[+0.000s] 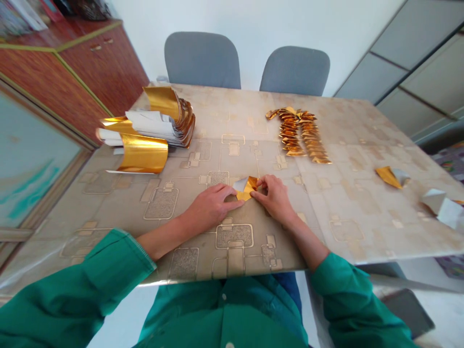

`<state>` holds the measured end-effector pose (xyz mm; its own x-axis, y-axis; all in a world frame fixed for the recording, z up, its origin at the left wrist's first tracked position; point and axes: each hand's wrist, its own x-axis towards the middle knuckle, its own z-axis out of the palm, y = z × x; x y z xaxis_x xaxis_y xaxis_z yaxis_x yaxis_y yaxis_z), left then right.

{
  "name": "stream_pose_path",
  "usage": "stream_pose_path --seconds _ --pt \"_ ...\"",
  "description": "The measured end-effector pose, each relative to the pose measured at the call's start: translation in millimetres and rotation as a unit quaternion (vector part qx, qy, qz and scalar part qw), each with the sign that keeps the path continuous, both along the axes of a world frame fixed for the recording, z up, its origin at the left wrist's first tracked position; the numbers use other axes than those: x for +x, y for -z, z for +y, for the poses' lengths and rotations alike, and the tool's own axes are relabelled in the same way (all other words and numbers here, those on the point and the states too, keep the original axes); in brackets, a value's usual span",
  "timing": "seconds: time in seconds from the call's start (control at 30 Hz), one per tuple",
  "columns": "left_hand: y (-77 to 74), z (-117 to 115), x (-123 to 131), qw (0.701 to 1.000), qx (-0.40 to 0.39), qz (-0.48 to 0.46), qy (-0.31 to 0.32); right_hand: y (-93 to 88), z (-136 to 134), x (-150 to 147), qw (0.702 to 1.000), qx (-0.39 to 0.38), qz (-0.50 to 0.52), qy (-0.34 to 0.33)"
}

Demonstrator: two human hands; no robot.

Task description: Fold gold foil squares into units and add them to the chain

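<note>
Between my two hands, just above or on the patterned tablecloth, is a small piece of gold foil paper (245, 191), partly folded, with its pale back showing at the upper left. My left hand (214, 204) pinches its left edge between thumb and fingers. On the other side, my right hand (272, 195) grips the right edge, thumb in front and fingers curled behind. Farther back on the right stand rows of folded gold paper pieces (302, 133), packed close together. To the left lies a thick stack of gold paper sheets (145, 153), curled, with white backs.
A loose folded gold piece (389, 177) and some crumpled white-backed paper (440, 205) lie toward the table's right end. Two grey chairs (202, 60) stand behind the table. A reddish wooden cabinet (97, 63) is at the far left, near the paper stack.
</note>
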<state>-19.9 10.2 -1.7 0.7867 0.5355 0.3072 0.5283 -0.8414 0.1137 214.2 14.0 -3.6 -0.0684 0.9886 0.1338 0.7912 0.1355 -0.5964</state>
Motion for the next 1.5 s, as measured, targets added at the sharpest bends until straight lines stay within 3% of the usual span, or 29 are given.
stream_pose_path --seconds 0.13,0.3,0.4,0.6,0.77,0.87,1.07,1.27,1.5 --pt "0.7 8 -6 0.999 0.017 -0.014 0.028 -3.8 6 23 0.993 0.0 0.063 -0.097" --pt "-0.8 20 -8 0.996 0.07 -0.023 0.055 -9.3 10 34 0.974 0.074 0.024 -0.215" --pt "-4.4 22 -5 0.995 0.09 -0.001 0.052 -10.0 9 32 0.964 0.09 0.001 -0.25" --pt "-3.5 20 6 0.994 0.083 0.039 0.059 -6.0 4 20 0.963 0.102 -0.002 -0.249" --pt "-1.0 17 11 0.995 0.081 0.033 0.045 0.7 0 4 0.983 0.085 -0.036 -0.158" --pt "-1.5 18 11 0.995 0.076 0.035 0.045 1.8 -1 1 0.986 0.077 -0.05 -0.139" --pt "0.0 23 12 0.995 0.083 0.028 0.043 1.1 7 18 0.976 0.097 0.018 -0.192" --pt "4.7 22 14 0.995 0.101 0.017 0.016 -5.0 12 23 0.956 0.135 -0.002 -0.259" --pt "6.3 19 4 0.994 0.093 -0.052 0.011 -10.0 4 19 0.952 0.129 -0.09 -0.264"
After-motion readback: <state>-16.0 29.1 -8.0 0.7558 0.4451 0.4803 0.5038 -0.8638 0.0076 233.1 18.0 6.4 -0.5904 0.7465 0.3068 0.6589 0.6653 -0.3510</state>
